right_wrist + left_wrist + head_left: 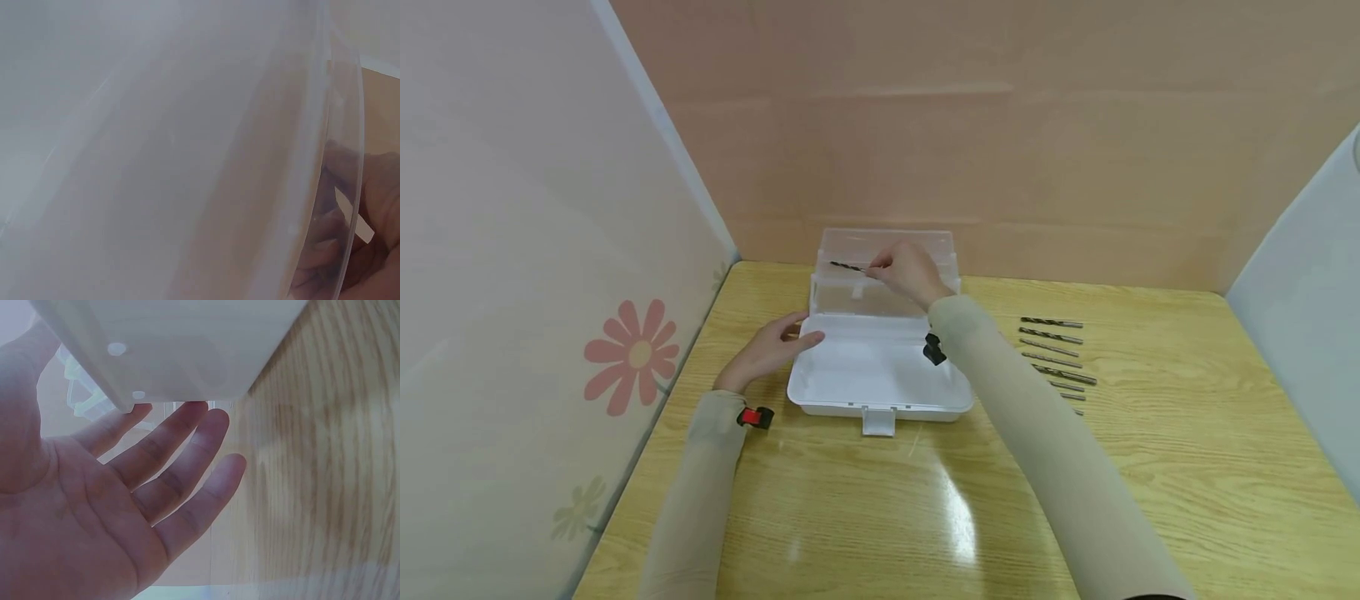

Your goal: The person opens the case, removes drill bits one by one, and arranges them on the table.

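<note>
A white plastic box [880,371] stands on the table with its translucent lid [842,296] raised at the back. Over the lid area my right hand [910,271] pinches a dark twist drill bit [847,267] by its shank end, the fluted part pointing left. My left hand [772,348] lies at the box's left side, thumb over the rim; in the left wrist view its fingers [181,469] are spread and nearly straight against the box wall [181,356]. Translucent plastic fills most of the right wrist view, and part of the right hand [369,219] shows behind it; the bit is hidden there.
To the right of the box, several metal drill bits [1056,373] lie in a column on the wood-grain table [1195,433]; my right sleeve covers part of some. A latch [878,422] hangs at the box's front. A flowered panel [550,250] borders the left side.
</note>
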Demonstrator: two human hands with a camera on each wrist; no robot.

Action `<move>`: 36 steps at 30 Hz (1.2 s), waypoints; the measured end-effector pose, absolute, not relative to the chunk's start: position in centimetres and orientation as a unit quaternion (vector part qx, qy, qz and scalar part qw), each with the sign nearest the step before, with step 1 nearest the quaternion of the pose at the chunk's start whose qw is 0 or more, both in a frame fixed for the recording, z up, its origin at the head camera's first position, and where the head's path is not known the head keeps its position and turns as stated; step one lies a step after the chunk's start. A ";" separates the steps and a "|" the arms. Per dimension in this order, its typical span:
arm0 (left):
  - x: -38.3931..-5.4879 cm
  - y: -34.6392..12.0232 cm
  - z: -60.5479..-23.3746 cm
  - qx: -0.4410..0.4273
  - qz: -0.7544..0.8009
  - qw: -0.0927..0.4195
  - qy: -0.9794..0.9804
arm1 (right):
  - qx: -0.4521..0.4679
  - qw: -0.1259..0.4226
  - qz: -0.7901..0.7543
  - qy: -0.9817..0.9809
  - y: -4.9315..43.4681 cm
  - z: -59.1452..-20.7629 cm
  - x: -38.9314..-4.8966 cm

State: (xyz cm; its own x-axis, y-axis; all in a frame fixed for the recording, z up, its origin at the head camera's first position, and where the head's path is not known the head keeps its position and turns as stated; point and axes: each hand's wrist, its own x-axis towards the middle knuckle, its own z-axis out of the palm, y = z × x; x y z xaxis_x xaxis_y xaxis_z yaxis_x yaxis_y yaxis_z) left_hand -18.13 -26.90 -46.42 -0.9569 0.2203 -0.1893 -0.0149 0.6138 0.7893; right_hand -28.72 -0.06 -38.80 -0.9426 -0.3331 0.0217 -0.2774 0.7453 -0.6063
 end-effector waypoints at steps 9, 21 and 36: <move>-18.1 -26.9 -46.4 0.058 0.436 0.136 0.888 | -0.174 0.034 -0.311 0.934 -0.2 -38.9 -28.8; -18.4 -26.7 -46.5 0.051 0.436 0.141 0.888 | -0.170 0.043 -0.293 0.940 -0.2 -38.7 -28.9; -18.5 -26.9 -46.6 0.057 0.435 0.139 0.888 | -0.163 0.014 -0.283 0.945 0.1 -38.7 -28.4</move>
